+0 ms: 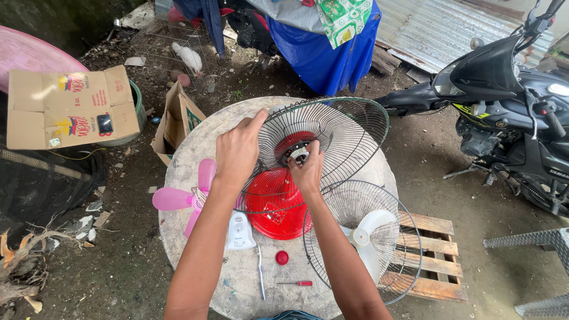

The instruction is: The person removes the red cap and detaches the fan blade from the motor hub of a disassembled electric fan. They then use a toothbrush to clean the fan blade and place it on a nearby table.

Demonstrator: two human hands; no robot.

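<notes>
The left hand (237, 151) grips the rim of a dark wire guard (332, 127), fingers curled over its upper left edge and holding it tilted above the round stone desk (195, 154). The right hand (307, 169) is at the guard's centre, its grip closed on the small white hub nut (299, 154) — thumb and fingers pinch it. Behind the guard, the red motor housing (275, 207) lies on the desk. A pink blade (186, 198) rests to the left, a white base (239, 231) just beside the housing. Lower down lie a red cap (282, 257) and a red-handled screwdriver (296, 283). A second guard (363, 237) with a white blade (367, 237) lies at the desk's right edge — partly over a wooden pallet (435, 261).
</notes>
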